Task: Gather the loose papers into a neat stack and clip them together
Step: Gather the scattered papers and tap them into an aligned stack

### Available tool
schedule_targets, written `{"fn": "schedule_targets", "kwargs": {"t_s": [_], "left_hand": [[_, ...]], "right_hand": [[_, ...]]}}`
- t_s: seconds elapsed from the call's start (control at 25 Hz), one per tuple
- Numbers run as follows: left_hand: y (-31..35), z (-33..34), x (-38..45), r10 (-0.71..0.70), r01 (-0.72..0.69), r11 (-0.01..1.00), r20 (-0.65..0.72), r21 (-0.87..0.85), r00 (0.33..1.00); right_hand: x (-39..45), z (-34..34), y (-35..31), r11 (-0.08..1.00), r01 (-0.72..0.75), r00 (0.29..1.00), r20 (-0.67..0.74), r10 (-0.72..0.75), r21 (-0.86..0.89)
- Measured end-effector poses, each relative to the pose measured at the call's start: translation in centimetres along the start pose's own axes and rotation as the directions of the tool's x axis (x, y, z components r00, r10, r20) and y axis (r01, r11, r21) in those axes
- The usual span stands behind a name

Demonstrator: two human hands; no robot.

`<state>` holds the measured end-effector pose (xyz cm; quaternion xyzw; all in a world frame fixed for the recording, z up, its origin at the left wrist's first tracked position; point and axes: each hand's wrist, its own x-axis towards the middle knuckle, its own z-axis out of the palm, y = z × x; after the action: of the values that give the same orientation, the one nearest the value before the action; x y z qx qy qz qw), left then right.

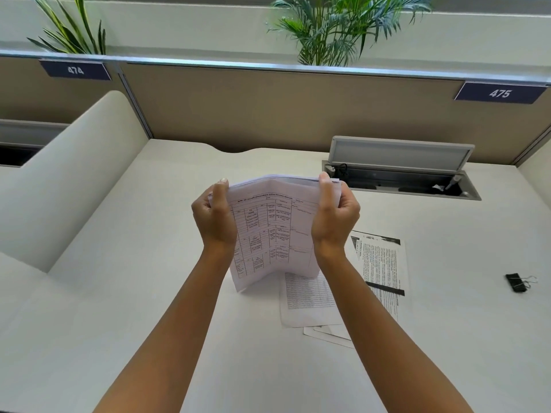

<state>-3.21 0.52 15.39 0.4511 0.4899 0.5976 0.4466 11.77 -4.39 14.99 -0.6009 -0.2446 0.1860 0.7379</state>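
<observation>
Both hands, left hand (215,217) and right hand (334,216), fingers clamped on the paper stack (269,231) edges, upright; binder clip (516,282) well right of it.

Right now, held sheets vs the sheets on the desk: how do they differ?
1. Held sheets stand upright, lower edge down at the desk; desk sheets lie flat.
2. Held sheets are gripped by left hand and right hand; desk sheets are untouched.
3. Held sheets bow along a vertical crease; desk sheets are fanned out, overlapping.
Both are printed white paper, unclipped; the clip lies apart.
</observation>
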Motion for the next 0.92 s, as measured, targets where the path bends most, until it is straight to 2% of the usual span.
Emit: {"fn": "schedule_targets", "kwargs": {"t_s": [0.16, 0.24, 0.36, 0.48, 0.56, 0.64, 0.76, 0.92], "left_hand": [[0.4, -0.1, -0.3, -0.004, 0.001, 0.999, 0.09, 0.033, 0.996], [0.4, -0.4, -0.4, 0.031, -0.035, 0.999, 0.137, 0.029, 0.99], [-0.8, -1.1, -0.3, 0.098, -0.118, 0.99, 0.239, 0.072, 0.966], [-3.0, -1.6, -0.6, 0.01, -0.046, 0.991, 0.283, 0.122, 0.959], [-3.9, -1.5, -0.8, -0.08, 0.048, 0.992, 0.301, 0.113, 0.95], [-4.0, -1.3, -0.7, -0.095, 0.066, 0.993, 0.315, 0.103, 0.944], [-3.9, -1.4, 0.1, -0.067, 0.04, 0.996, 0.342, 0.085, 0.937], [-5.3, -2.1, -0.2, -0.142, 0.073, 0.981, 0.408, 0.179, 0.902]], "right_hand": [[0.6, -0.2, -0.1, 1.0, -0.004, 0.999, 0.053, 0.003, 0.001], [0.9, -0.9, 0.2, 0.999, 0.038, 0.987, 0.158, -0.044, 0.037], [1.1, -2.7, 2.4, 0.989, 0.145, 0.929, 0.343, -0.142, 0.017], [1.3, -4.0, 5.5, 0.987, 0.094, 0.92, 0.389, -0.037, -0.127], [1.4, -4.1, 6.3, 0.995, -0.042, 0.899, 0.431, 0.075, -0.085], [1.7, -3.8, 6.1, 0.991, -0.129, 0.867, 0.481, 0.131, -0.039], [2.4, -3.8, 5.6, 0.99, -0.137, 0.858, 0.497, 0.133, -0.029], [2.4, -4.6, 6.5, 0.975, -0.172, 0.785, 0.579, 0.221, -0.139]]}}
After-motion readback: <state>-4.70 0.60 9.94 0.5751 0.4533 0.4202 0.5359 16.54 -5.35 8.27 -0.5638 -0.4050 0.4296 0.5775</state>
